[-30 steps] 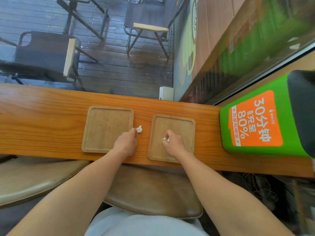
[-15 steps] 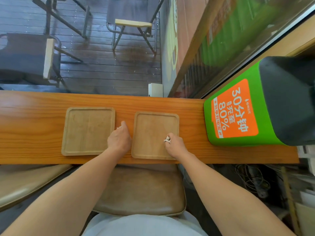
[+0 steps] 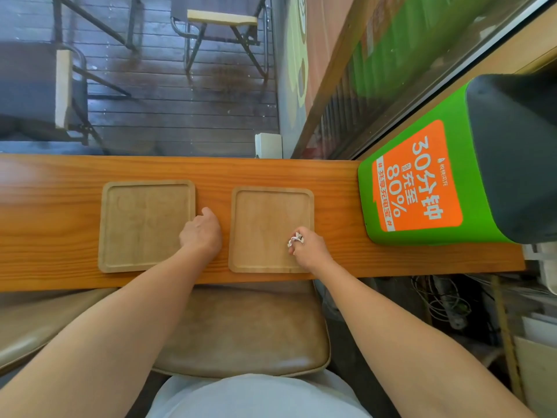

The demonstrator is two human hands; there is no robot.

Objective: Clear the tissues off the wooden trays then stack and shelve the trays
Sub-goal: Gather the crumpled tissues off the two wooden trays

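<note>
Two square wooden trays lie side by side on the wooden counter [image 3: 334,179]. The left tray [image 3: 141,224] and the right tray [image 3: 262,218] both have bare surfaces. My left hand [image 3: 201,233] rests in the gap between them, fingers curled shut against the left tray's right rim; the tissue it held a moment ago is hidden inside the fist. Over the near right corner of the right tray, my right hand [image 3: 312,251] pinches a small crumpled white tissue [image 3: 295,238] in its fingertips.
A green and orange charging kiosk [image 3: 422,188] stands on the counter at the right. A small white box [image 3: 268,145] sits at the counter's far edge. A tan stool cushion [image 3: 247,330] is below me. Cables hang at the lower right.
My left hand has closed around its tissue, which no longer shows. My right hand slid toward the right tray's right edge with its tissue. The view shifted right.
</note>
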